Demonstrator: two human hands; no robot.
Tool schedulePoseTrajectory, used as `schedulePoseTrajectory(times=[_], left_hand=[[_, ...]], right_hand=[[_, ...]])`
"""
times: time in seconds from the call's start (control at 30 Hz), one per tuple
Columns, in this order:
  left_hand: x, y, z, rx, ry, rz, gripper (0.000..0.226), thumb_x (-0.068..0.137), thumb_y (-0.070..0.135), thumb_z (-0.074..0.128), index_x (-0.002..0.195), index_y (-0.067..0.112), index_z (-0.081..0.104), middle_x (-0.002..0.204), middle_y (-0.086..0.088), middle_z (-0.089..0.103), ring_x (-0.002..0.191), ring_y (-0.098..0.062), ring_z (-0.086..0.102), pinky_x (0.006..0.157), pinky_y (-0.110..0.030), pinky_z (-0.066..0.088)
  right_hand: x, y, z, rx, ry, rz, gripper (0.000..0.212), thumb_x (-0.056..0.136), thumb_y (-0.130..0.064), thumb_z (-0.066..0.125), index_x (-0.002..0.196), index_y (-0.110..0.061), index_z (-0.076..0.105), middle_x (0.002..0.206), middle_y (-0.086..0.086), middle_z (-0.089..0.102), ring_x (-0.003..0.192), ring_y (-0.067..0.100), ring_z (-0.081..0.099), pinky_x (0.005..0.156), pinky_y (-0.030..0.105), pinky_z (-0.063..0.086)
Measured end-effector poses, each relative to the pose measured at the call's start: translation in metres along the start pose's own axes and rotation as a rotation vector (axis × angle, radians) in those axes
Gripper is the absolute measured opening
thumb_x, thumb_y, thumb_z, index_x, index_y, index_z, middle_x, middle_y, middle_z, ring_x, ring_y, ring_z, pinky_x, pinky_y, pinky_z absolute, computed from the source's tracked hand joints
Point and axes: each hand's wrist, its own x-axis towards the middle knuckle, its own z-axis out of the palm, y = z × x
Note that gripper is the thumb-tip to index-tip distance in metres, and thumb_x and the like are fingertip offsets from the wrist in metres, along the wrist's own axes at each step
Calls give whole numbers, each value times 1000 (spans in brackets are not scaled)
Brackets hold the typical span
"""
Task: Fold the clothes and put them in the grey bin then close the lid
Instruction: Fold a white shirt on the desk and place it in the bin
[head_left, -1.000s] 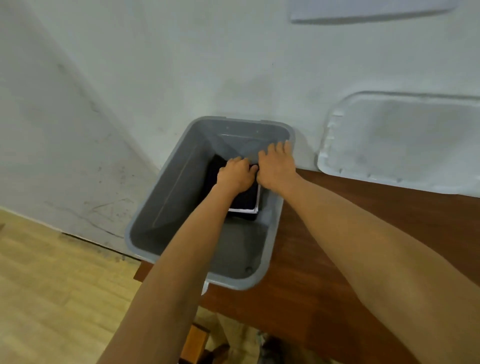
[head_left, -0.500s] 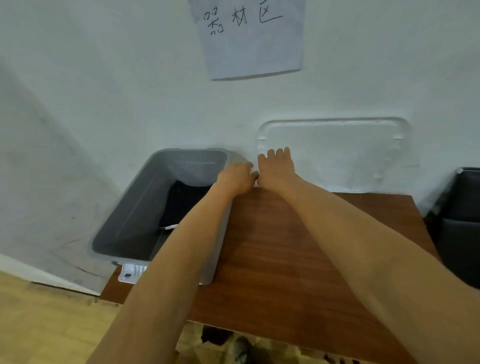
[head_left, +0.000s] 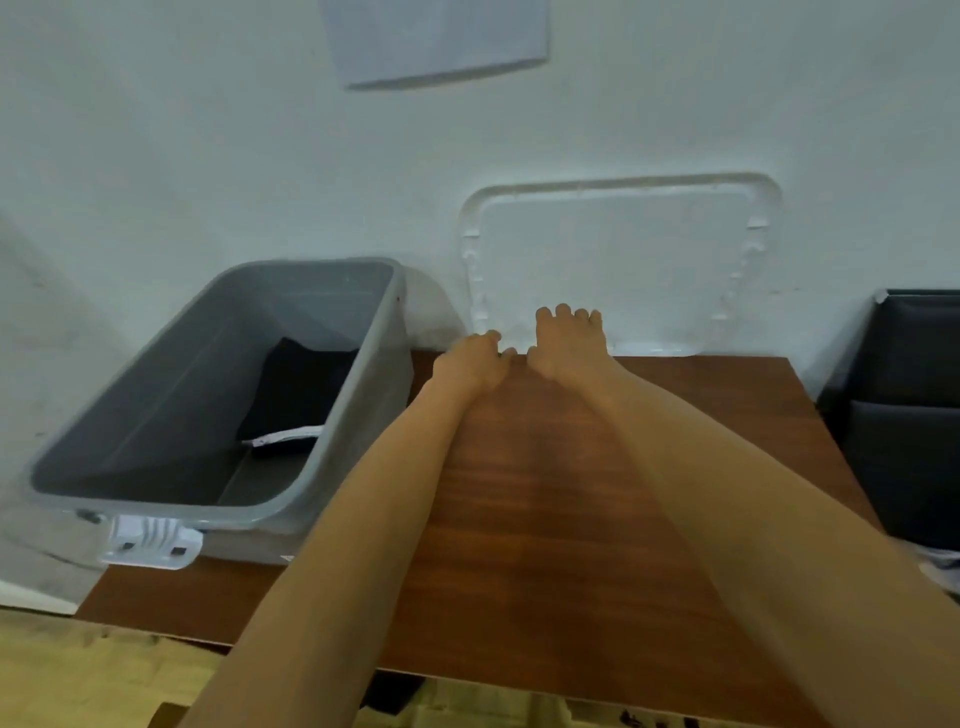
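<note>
so the folded dark clothes are sitting down in the grey bin, tucked toward the far right side of the floor with a white tag poking out, which looks like the packing part is done. the bin is on the left end of the wooden table, open on top, its white latch hanging at the near end. the clear lid is propped upright against the wall at the back of the table, just right of the bin, probably parked there to keep it out of the way while folding. both arms are stretched out to its bottom edge. the right hand has its fingers straight and laid up against the lid, not wrapped around anything. the left hand is curled by the lid's lower left corner, but i honestly can't tell if it's got hold of the edge or nothing at all. my guess is the lid grab is the step in hand. there's also a black box off to the right.
</note>
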Motion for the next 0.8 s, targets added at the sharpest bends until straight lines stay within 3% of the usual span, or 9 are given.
schedulePoseTrajectory(times=[0.07,0.17,0.43,0.6,0.8], left_hand=[[8,-19,34,15,3,6,50,108,46,36,145,14,48,146,-13,54,128,-32,53,101,-47,44],[14,-48,81,34,-1,-3,52,108,45,39,149,14,44,151,-12,50,134,-31,50,105,-47,43],[-11,-112,175,-12,58,-54,57,106,46,43,156,19,37,158,-10,42,142,-32,43,111,-48,42],[-78,-132,209,-26,134,-40,57,105,45,47,156,23,38,155,-9,47,138,-32,48,109,-45,43],[-196,-149,216,-134,165,-44,44,103,37,46,141,16,54,143,-15,56,125,-34,55,102,-42,48]], right_hand=[[2,2,38,11,36,-9,47,96,-33,53,137,-11,48,134,15,52,124,39,51,113,49,30],[6,0,94,4,75,-38,46,97,-35,53,136,-10,49,132,15,54,123,40,52,112,51,31],[-23,-37,207,53,51,-54,55,96,-43,54,142,-13,47,145,17,49,134,41,45,113,52,32],[-86,-68,230,87,84,-89,54,97,-44,54,142,-15,47,145,17,49,135,41,44,114,52,31],[-196,-116,223,161,91,-152,53,97,-39,55,141,-10,48,144,20,49,134,43,42,111,50,34]])
